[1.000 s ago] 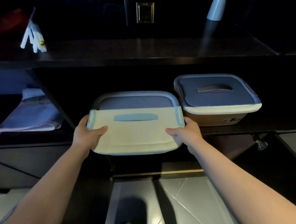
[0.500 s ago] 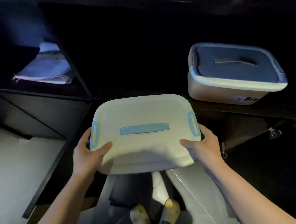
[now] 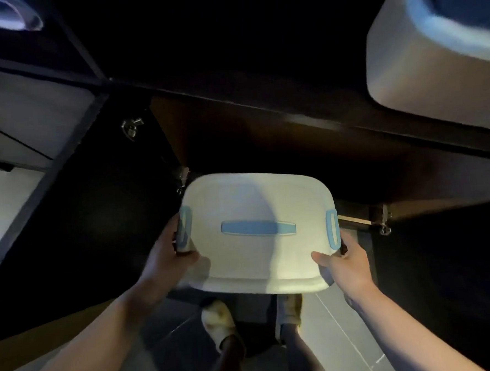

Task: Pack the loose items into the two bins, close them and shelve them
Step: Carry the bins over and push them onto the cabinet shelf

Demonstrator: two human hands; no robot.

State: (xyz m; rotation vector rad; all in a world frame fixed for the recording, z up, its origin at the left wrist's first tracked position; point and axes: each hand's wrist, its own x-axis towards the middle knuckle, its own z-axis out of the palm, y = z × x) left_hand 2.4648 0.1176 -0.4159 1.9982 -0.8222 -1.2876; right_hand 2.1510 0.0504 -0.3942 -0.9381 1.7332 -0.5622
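Observation:
I hold a closed bin with a white lid [image 3: 259,259], blue handle and blue side latches, low in front of the dark cabinet and above my feet. My left hand [image 3: 165,256] grips its left side by the latch. My right hand [image 3: 343,262] grips its right side, thumb on the lid. The second closed bin [image 3: 420,68] with a blue-rimmed lid stands on the shelf at the upper right, partly cut off by the frame.
The dark shelf edge [image 3: 261,104] runs across above the held bin. An open dark cabinet door [image 3: 77,224] with a hinge stands at the left. Folded pale cloth [image 3: 6,13] lies at the top left. Grey floor tiles and my feet [image 3: 220,321] are below.
The white-lidded bin has come out of the shelf and down in both hands, now well below the shelf. The view has tilted downward, and the second bin has shifted to the upper right.

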